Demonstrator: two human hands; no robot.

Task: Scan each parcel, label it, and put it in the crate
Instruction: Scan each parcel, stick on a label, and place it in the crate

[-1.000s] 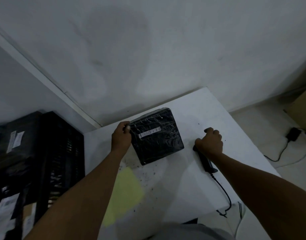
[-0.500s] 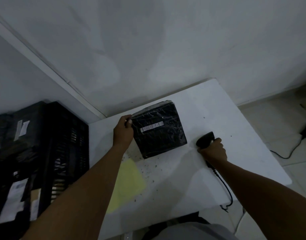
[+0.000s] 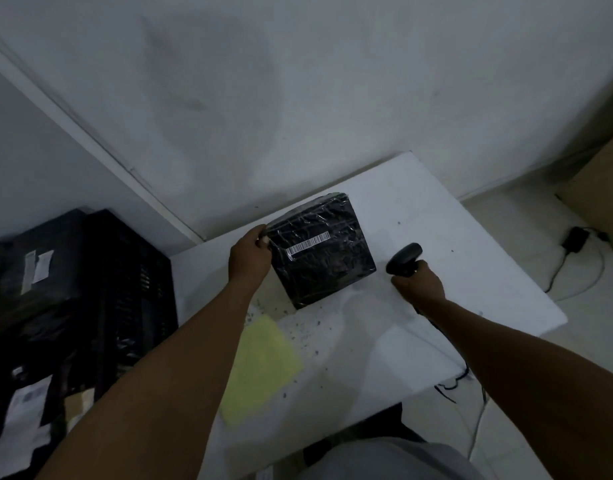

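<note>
A black parcel [image 3: 327, 263] wrapped in shiny plastic, with a white barcode strip [image 3: 308, 243] on top, lies near the back of the white table [image 3: 471, 271]. My left hand [image 3: 248, 256] grips its left edge. My right hand [image 3: 419, 282] holds a black corded barcode scanner [image 3: 404, 258] upright, just right of the parcel, its head raised above the table. A black crate [image 3: 125, 289] stands left of the table, with black labelled parcels [image 3: 28, 282] beside it.
A pale yellow sheet [image 3: 260, 368] lies on the table's front left, amid dark specks. The scanner cable [image 3: 450, 386] hangs off the front edge. A power adapter [image 3: 575, 239] and a cardboard box [image 3: 599, 195] sit on the floor at right. The wall is close behind.
My right hand has lifted the scanner off the table and raised its head beside the parcel. My left hand keeps its grip on the parcel's left edge.
</note>
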